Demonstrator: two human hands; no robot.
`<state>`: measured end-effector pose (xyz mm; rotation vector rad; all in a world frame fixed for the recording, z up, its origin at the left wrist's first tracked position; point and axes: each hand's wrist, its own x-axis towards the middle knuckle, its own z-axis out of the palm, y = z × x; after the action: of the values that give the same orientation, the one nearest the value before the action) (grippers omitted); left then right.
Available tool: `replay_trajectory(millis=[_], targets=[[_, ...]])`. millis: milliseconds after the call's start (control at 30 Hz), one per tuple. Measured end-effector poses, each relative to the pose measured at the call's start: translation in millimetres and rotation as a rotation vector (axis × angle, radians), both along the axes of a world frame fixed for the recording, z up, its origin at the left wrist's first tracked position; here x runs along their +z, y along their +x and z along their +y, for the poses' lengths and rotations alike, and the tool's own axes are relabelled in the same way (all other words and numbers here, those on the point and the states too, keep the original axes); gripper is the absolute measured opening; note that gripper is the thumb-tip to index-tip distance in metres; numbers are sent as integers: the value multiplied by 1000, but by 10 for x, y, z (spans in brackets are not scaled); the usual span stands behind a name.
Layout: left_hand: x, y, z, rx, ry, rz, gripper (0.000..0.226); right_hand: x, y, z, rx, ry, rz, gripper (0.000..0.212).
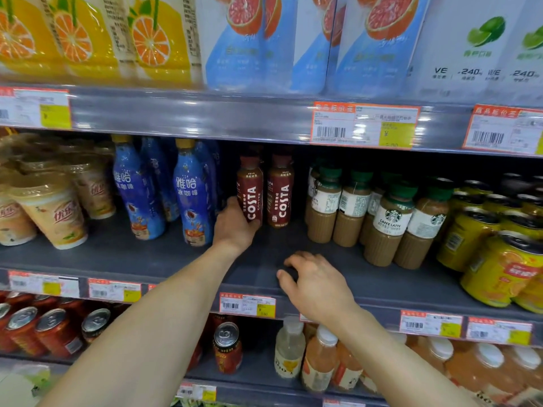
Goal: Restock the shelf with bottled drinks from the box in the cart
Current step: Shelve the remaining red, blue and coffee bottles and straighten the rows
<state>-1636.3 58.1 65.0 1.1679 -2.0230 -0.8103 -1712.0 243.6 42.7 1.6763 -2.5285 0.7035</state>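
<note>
Our left hand (pixel 235 227) wraps the lower part of a coffee bottle (pixel 249 186), upright far back on the shelf (pixel 382 274), just left of its twin (pixel 280 192). Our right hand (pixel 314 283) hovers over the near edge, fingers loosely curled, holding nothing. We should set the bottle level with the twin, label forward, clear of the blue bottles (pixel 192 195) on the left.

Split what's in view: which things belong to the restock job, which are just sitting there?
Job: left hand, gripping a Costa bottle; second Costa bottle beside it; middle shelf; right hand, holding nothing.
Not job: blue bottles; Starbucks bottles; cups; yellow cans; red cans; cartons above.
</note>
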Motion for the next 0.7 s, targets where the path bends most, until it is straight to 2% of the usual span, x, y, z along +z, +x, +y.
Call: replay_trajectory(millis=[533, 700], targets=[[-78, -52, -109, -9, 2, 21, 59, 24, 40, 14, -23, -12, 5, 37], [-54, -103, -33, 48, 78, 49, 83, 25, 44, 19, -23, -14, 10, 36]])
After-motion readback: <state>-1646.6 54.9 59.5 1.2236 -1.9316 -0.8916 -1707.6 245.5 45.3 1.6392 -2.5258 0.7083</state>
